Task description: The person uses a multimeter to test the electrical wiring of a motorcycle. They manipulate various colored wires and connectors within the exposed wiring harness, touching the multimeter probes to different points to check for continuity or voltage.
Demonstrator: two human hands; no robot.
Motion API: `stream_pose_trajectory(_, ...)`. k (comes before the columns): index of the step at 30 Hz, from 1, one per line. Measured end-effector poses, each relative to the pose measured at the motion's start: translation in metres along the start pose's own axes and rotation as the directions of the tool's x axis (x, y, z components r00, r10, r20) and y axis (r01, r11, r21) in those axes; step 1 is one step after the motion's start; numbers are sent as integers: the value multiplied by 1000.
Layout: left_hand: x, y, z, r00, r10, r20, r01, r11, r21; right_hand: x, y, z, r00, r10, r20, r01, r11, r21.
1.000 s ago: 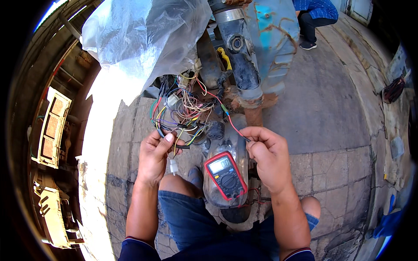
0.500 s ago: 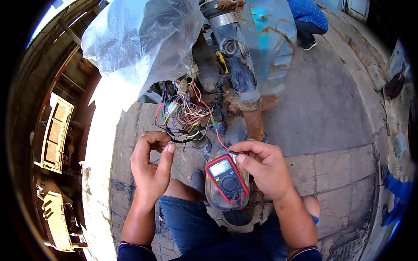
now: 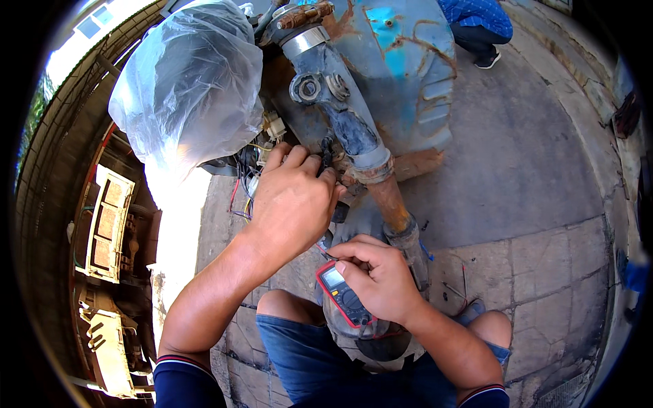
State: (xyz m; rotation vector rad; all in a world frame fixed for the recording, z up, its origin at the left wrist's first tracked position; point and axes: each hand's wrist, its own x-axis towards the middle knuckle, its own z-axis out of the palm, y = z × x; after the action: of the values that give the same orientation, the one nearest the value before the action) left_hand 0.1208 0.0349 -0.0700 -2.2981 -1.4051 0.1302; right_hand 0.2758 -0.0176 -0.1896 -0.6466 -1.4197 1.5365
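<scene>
My left hand (image 3: 294,200) reaches forward over a tangle of loose wires (image 3: 239,178), back of the hand up and fingers curled; it covers most of the tangle, and its fingertips are hidden. Close by, under the plastic bag, hangs a white connector (image 3: 275,128). My right hand (image 3: 375,277) is closed, thumb against fingers, on a thin red-pink wire (image 3: 322,249) that runs up toward the left hand. Just beneath the right hand a red-rimmed multimeter (image 3: 338,289) rests on a rounded grey part between my knees, its display lit grey and partly covered by the hand.
A thick worn tube (image 3: 354,132) slants down beside a rusty blue metal panel (image 3: 388,75). A clear plastic bag (image 3: 190,81) covers a bulky part at left. Another person (image 3: 479,27) crouches at the far right. A thin lead (image 3: 464,282) lies on the paving.
My left hand has moved forward and right into the wires. My right hand has lowered slightly, over the multimeter's edge, still pinching the wire. The view has shifted.
</scene>
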Motion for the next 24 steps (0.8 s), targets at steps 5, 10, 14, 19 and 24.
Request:
stream_pose_trajectory(5,-9,-1,6,980,-71,-184,56,995,-86,3,1,-2,1000,-16,4,16,1000,-15)
stream_pose_trajectory(10,-11,-1,6,965,-106,-239,78,989,-126,5,1,-3,1000,-6,10,6,1000,-4)
stream_pose_trajectory(14,-10,9,6,964,-104,-245,77,990,-118,7,0,-4,1000,28,8,-28,999,-26)
stream_pose_trajectory(19,-19,18,19,980,-87,-180,79,996,-52,10,3,-1,999,32,26,-30,997,-66)
stream_pose_trajectory(24,-31,21,15,980,-73,-186,35,979,-200,12,6,-3,999,34,36,-30,994,-104)
